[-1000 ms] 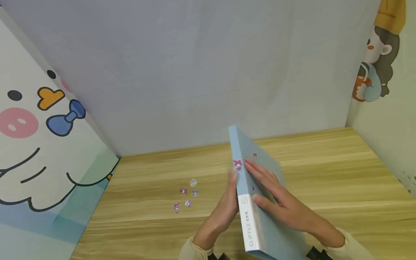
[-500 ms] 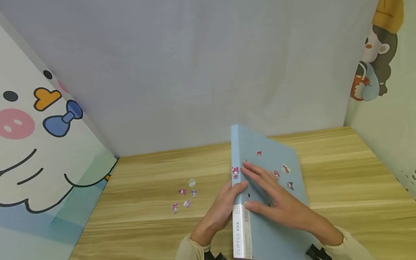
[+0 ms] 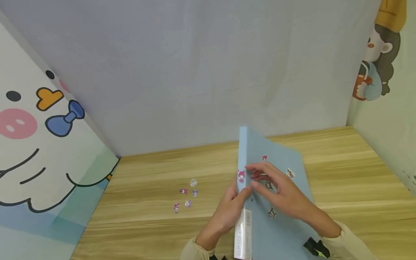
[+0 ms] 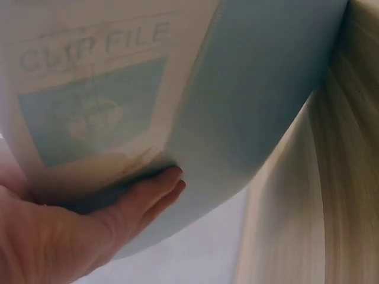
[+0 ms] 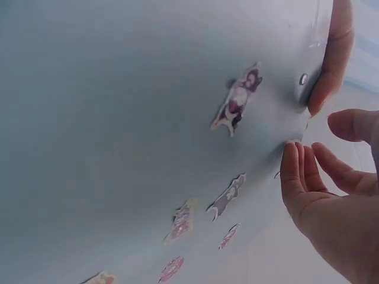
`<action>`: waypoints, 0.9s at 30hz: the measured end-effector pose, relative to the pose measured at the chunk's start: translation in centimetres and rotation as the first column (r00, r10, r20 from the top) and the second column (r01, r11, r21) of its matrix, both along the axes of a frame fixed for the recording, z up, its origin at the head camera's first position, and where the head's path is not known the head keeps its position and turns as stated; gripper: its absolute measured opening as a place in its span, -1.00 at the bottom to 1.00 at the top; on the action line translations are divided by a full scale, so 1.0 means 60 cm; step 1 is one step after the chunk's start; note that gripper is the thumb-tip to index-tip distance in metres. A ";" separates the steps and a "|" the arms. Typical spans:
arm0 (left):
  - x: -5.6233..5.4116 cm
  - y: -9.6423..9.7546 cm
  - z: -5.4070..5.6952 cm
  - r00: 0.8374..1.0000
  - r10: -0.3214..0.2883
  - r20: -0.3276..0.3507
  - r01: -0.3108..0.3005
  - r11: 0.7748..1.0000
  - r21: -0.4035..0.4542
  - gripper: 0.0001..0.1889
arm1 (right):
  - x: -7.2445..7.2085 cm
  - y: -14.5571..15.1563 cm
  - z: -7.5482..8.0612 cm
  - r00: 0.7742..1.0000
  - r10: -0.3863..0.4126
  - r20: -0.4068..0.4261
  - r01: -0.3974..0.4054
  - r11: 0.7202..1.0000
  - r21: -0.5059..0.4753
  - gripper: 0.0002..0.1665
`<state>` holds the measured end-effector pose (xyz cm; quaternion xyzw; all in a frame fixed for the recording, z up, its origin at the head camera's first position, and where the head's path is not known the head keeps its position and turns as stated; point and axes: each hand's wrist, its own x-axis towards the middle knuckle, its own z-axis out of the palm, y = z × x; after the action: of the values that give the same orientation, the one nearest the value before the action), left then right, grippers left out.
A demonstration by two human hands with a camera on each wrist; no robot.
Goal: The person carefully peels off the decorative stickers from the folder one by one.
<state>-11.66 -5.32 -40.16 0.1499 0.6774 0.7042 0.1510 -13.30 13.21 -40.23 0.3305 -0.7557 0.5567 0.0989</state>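
A light-blue clip file folder stands tilted on its edge, its spine and sticker-covered front cover in the head view. My left hand grips it at the spine, thumb on the front; in the left wrist view its fingers lie against the back. A pink character sticker is on the spine. Just right of that, my right hand has its fingers loosely bent, fingertips at the cover's spine edge. In the right wrist view they touch the cover, with several stickers such as a dark-haired figure nearby.
Several loose small stickers lie on the wood-grain table left of the folder. A grey backdrop rises behind, with cartoon-printed panels at the sides.
The folder has turned so its front cover shows more, and shifted slightly right. My left thumb has come round onto the front edge. My right fingers, earlier flat on the cover, have bent and partly lifted.
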 end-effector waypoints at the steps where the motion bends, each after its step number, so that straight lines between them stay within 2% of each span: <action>1: 0.002 0.002 -0.001 1.000 0.004 -0.025 -0.004 1.000 -0.021 -0.39 | -0.003 -0.001 0.000 1.000 -0.011 0.002 0.011 1.000 -0.008 -0.53; 5: 0.008 0.010 -0.005 0.989 0.024 -0.146 -0.041 0.992 -0.116 -0.39 | -0.012 -0.006 -0.001 0.997 -0.071 0.006 0.071 0.997 -0.004 -0.63; 11: 0.013 0.013 -0.011 0.965 0.031 -0.261 -0.088 0.974 -0.209 -0.46 | -0.021 -0.014 -0.002 0.993 -0.117 -0.021 0.118 0.993 0.028 -0.67; 19: 0.016 0.013 -0.010 0.930 0.042 -0.364 -0.152 0.948 -0.279 -0.59 | -0.026 -0.020 -0.006 0.992 -0.115 -0.050 0.117 0.993 0.032 -0.76; 27: 0.016 0.017 -0.013 0.915 0.052 -0.399 -0.181 0.938 -0.294 -0.68 | -0.026 -0.025 -0.007 0.986 -0.127 -0.107 0.128 0.992 0.002 -0.75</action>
<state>-10.68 -4.32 -40.94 0.2174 0.8081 0.5474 -0.0053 -14.87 11.73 -40.66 0.3112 -0.7713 0.5276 0.1729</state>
